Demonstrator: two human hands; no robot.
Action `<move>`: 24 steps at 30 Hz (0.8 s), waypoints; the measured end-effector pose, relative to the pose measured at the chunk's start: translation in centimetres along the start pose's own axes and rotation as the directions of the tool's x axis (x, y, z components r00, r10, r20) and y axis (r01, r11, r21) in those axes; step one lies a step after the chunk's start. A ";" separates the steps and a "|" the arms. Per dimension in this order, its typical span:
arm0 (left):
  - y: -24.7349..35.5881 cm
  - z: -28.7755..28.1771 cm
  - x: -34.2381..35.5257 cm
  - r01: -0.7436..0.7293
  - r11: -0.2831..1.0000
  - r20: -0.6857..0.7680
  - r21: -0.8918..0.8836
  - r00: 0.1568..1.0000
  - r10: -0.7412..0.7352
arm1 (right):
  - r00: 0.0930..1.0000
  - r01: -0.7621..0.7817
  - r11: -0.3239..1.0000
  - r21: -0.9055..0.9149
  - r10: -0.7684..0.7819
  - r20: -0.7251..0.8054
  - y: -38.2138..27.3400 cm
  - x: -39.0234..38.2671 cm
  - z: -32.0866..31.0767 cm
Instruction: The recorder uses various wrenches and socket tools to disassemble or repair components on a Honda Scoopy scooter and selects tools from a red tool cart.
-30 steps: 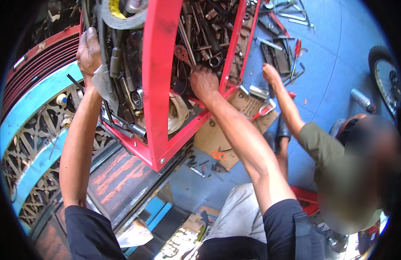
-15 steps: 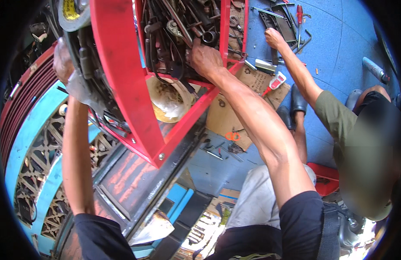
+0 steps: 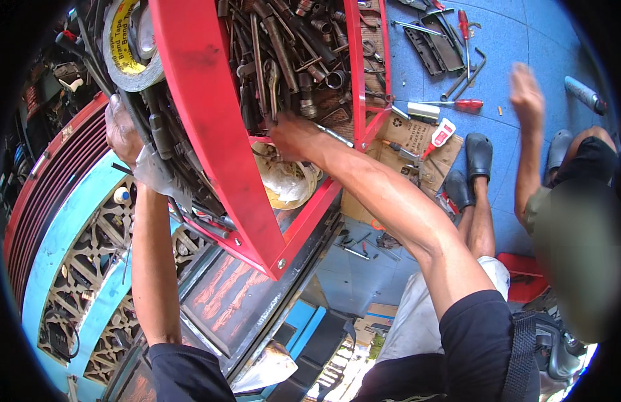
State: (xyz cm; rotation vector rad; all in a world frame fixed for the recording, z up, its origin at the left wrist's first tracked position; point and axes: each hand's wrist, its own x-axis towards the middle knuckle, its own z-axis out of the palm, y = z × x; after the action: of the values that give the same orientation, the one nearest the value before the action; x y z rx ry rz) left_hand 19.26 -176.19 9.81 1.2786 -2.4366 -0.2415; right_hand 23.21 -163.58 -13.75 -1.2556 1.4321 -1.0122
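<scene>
A red metal frame (image 3: 210, 134) holds a jumble of dark sockets, bars and wrenches (image 3: 290, 53). My left hand (image 3: 124, 130) is curled at its left side, against black hoses or rods (image 3: 163, 141) and a crumpled translucent plastic sheet (image 3: 163, 177); what its fingers grip is hidden. My right hand (image 3: 290, 137) is among the tools at their lower edge, above a pale round container (image 3: 290, 191) with crumpled material inside; its fingers are blurred by motion. A roll of tape (image 3: 122, 70) sits at the upper left.
A co-worker's hand (image 3: 526, 94) is raised at right. On the blue floor lie loose tools (image 3: 464, 27), a spray can (image 3: 578, 90) and cardboard (image 3: 370, 187) with a glue bottle (image 3: 441, 137). A cyan lattice panel (image 3: 49, 234) stands at left, beside a dark wooden panel (image 3: 230, 301).
My right hand has shifted down and left among the tools and is now blurred. The co-worker's hand has moved right, away from the floor tools. The view has shifted slightly.
</scene>
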 end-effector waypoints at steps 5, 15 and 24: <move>0.0 -0.1 0.0 0.037 0.999 -0.021 0.000 0.999 -0.037 | 0.820 0.092 0.980 0.177 -0.176 0.545 -0.8 -3.3 -1.9; 0.0 -0.1 0.3 0.061 0.996 -0.018 0.069 0.998 -0.060 | 0.709 -0.286 0.847 -0.448 -0.127 -0.694 3.6 -1.7 -10.1; -0.7 -0.1 0.6 -0.005 0.979 -0.053 0.206 0.998 0.016 | 0.959 -0.113 0.873 -0.474 -0.029 -0.281 3.2 0.2 -7.1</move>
State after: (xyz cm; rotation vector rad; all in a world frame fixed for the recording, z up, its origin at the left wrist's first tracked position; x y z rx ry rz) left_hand 19.55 -177.05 9.82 1.3374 -2.4726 0.0497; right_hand 15.59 -163.35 -15.33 -1.4657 2.0191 -0.8477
